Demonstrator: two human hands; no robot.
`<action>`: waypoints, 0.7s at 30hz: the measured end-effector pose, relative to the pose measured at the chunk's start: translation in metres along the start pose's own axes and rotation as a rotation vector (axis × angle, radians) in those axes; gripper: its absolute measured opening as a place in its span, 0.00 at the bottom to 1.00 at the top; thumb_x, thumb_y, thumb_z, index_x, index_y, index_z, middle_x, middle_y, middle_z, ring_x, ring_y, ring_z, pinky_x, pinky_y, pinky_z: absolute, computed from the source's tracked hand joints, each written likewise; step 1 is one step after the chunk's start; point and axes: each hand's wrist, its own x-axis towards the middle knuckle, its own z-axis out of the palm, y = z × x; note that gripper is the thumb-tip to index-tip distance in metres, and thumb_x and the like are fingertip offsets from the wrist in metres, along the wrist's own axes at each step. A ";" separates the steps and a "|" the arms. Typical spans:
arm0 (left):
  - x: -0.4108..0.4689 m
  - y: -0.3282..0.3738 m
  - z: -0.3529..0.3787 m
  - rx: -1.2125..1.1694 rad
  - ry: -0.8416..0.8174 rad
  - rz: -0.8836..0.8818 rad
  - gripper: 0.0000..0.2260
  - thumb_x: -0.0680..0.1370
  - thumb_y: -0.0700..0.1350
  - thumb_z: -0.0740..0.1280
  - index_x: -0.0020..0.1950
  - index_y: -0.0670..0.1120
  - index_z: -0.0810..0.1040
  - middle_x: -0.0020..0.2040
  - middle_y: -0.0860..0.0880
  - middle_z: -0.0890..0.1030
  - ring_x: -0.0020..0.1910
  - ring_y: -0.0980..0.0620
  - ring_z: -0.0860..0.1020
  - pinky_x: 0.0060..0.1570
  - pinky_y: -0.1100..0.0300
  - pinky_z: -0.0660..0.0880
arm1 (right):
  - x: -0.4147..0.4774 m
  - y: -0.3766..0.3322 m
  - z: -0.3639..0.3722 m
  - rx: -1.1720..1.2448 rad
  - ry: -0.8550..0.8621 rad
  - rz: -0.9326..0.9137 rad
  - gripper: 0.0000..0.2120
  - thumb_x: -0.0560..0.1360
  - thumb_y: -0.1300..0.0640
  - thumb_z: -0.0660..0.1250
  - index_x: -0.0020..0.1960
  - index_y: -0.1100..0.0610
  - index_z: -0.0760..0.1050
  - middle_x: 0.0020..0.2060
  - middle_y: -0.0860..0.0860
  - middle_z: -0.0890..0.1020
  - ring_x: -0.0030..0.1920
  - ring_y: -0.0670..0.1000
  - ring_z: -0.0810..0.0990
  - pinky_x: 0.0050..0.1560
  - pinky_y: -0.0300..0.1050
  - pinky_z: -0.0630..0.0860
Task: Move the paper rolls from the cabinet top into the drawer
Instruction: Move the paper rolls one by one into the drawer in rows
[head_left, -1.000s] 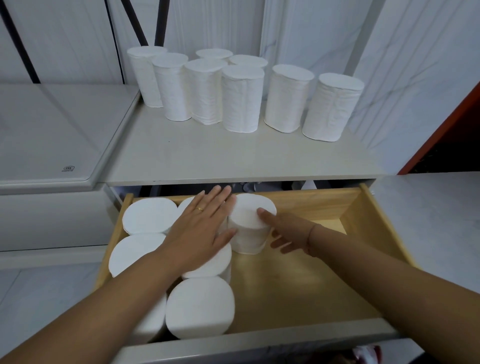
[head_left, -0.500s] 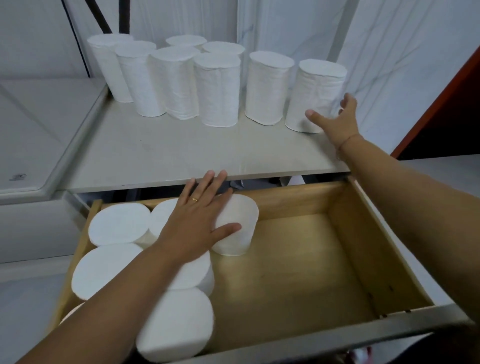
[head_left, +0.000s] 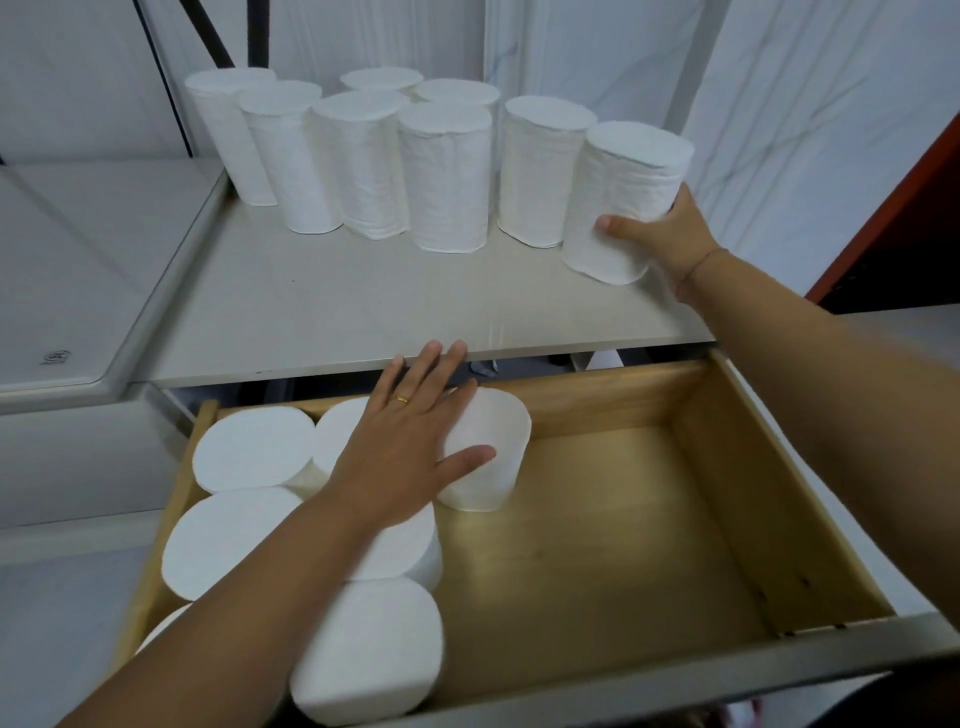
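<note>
Several white paper rolls (head_left: 444, 174) stand upright on the grey cabinet top (head_left: 322, 312). My right hand (head_left: 662, 236) grips the rightmost roll (head_left: 623, 202), which tilts near the top's right edge. Below, the open wooden drawer (head_left: 649, 519) holds several rolls (head_left: 249, 449) packed upright in its left half. My left hand (head_left: 410, 449) lies flat with spread fingers on the tops of the drawer rolls, its thumb against the newest roll (head_left: 493, 452).
The drawer's right half is bare wood. A grey front rail (head_left: 727, 670) closes the drawer toward me. A lower white counter (head_left: 78, 270) lies to the left. A dark red panel (head_left: 893, 208) stands at the right, beside white walls.
My right hand left the drawer, rose to the cabinet top and closed on the rightmost roll, tipping it. My left hand stayed pressed on the drawer rolls.
</note>
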 end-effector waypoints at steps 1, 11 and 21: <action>0.000 0.000 0.000 0.007 -0.002 -0.002 0.33 0.76 0.68 0.46 0.75 0.51 0.60 0.78 0.54 0.42 0.75 0.55 0.38 0.73 0.51 0.39 | -0.014 -0.002 -0.001 0.034 -0.054 -0.016 0.40 0.63 0.57 0.80 0.70 0.58 0.65 0.64 0.55 0.77 0.63 0.55 0.76 0.64 0.56 0.74; 0.000 0.002 0.000 0.060 -0.018 -0.018 0.34 0.75 0.67 0.43 0.76 0.50 0.58 0.77 0.53 0.39 0.75 0.55 0.35 0.73 0.52 0.37 | -0.144 -0.005 -0.048 0.159 -0.649 0.088 0.35 0.63 0.59 0.77 0.68 0.57 0.70 0.62 0.57 0.79 0.63 0.57 0.78 0.59 0.48 0.77; -0.001 0.004 -0.002 0.066 -0.050 -0.027 0.34 0.76 0.68 0.40 0.76 0.51 0.56 0.77 0.52 0.37 0.74 0.55 0.34 0.72 0.53 0.35 | -0.173 0.086 -0.006 -0.286 -0.630 0.258 0.40 0.62 0.61 0.80 0.65 0.41 0.63 0.60 0.42 0.74 0.65 0.50 0.70 0.67 0.49 0.68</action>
